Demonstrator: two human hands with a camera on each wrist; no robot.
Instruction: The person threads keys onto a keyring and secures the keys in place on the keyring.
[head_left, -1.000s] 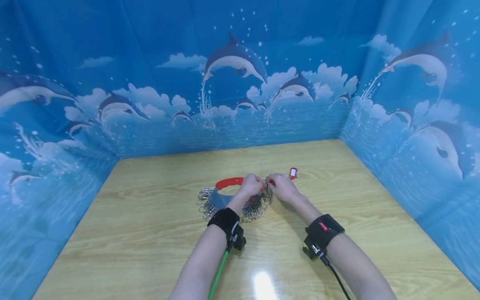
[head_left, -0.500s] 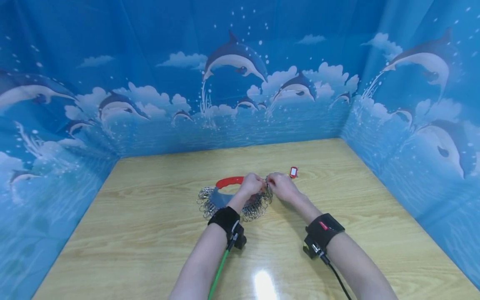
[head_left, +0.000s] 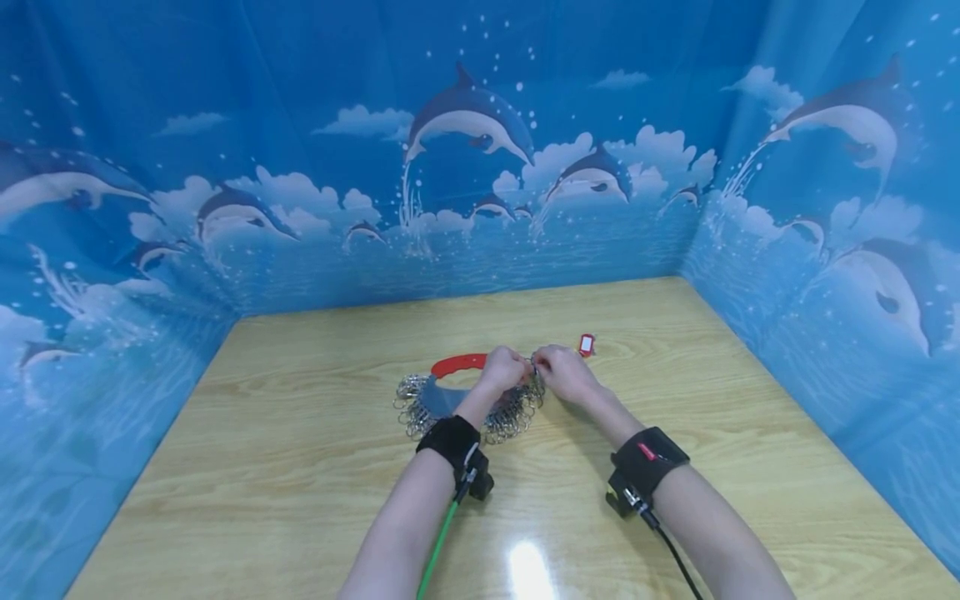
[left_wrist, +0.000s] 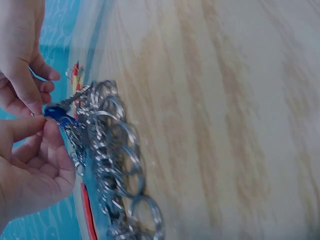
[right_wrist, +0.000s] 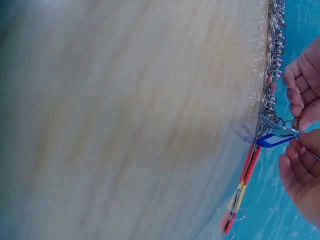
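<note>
In the head view both hands meet at the right end of a grey curved plate (head_left: pixel 441 401) with a red handle (head_left: pixel 459 363), hung along its edge with metal split rings (head_left: pixel 510 417). My left hand (head_left: pixel 504 371) pinches a small ring between thumb and forefinger, its other fingers curled. Right beside it, my right hand (head_left: pixel 567 373) pinches at the same small ring. A blue key tag (right_wrist: pixel 274 140) with a white label hangs at the fingertips, along with a key (right_wrist: pixel 280 131). From the left wrist, the blue key tag (left_wrist: pixel 56 114) lies beside the bunched rings (left_wrist: pixel 112 145).
A red key tag (head_left: pixel 587 344) with a white label lies on the wood-grain table (head_left: pixel 300 467), just beyond the right hand. Blue dolphin-print curtains (head_left: pixel 360 167) enclose the table at the back and sides. A cable runs from each wrist camera.
</note>
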